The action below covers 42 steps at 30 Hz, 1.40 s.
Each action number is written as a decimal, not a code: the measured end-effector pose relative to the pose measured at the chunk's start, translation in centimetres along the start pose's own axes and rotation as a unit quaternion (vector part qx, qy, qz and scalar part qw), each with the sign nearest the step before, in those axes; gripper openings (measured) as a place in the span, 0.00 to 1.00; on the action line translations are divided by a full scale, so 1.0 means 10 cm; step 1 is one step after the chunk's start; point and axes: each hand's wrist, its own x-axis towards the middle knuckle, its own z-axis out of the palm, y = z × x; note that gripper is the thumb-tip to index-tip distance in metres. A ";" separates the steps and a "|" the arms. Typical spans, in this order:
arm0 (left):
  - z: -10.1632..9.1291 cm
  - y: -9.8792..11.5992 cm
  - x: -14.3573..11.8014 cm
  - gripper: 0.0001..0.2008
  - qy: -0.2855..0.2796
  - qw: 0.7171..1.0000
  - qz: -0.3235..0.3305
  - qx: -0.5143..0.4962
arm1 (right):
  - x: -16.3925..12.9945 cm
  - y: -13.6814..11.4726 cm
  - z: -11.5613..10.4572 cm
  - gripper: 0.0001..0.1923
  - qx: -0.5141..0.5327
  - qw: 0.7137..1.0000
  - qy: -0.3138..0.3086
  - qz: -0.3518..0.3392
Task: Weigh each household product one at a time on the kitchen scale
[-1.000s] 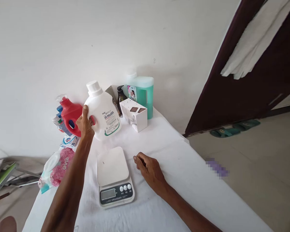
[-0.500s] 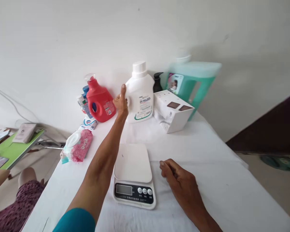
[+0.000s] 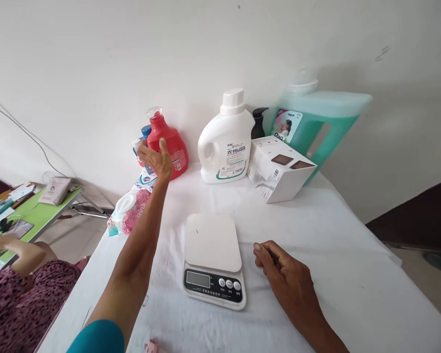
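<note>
My left hand (image 3: 156,159) reaches over the red jug (image 3: 176,147), its thumb raised and fingers spread to the left across the handle side. The hand hides that handle, and I cannot tell if it touches the jug. Right of it stands a white laundry-liquid jug (image 3: 224,142), upright, its handle bare. In front lies a white kitchen scale (image 3: 213,245) with nothing on its platform; its display looks blank. My right hand (image 3: 286,274) rests on the tablecloth just right of the scale, its fingers curled in, with nothing visible in them.
A white box (image 3: 284,169), a black pump bottle (image 3: 257,122) and a large green liquid jug (image 3: 323,117) stand along the wall. A wipes pack (image 3: 134,211) lies at the left edge by a small box (image 3: 145,181). Another person (image 3: 40,294) sits at left beside a green table (image 3: 36,215).
My left hand has let go of the white jug's handle and moved left to the red jug. The white jug stays standing. My right hand keeps its pose beside the scale. The view has shifted.
</note>
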 end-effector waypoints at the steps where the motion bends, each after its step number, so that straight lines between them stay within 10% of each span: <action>1: -0.03 -0.09 0.08 0.26 -0.007 0.999 -0.032 0.028 | 0.00 0.00 0.00 0.28 0.000 1.000 0.003 -0.001; 12: -0.06 -0.53 0.19 0.23 -0.206 0.967 -0.085 -0.120 | 0.02 0.11 0.04 0.29 -0.007 1.000 0.008 -0.013; 18: -0.06 -0.33 -0.16 0.23 -0.122 0.964 -0.122 -0.204 | 0.02 0.03 0.01 0.29 -0.006 1.000 -0.001 -0.011; 29: -0.99 0.05 -0.43 0.29 -0.119 0.953 -0.140 -0.240 | -0.02 -0.09 0.01 0.28 0.037 0.999 0.000 -0.018; 42: -2.00 0.68 -0.93 0.38 -0.252 0.910 -0.120 -0.307 | -0.02 -0.09 0.01 0.26 0.052 0.997 0.015 -0.060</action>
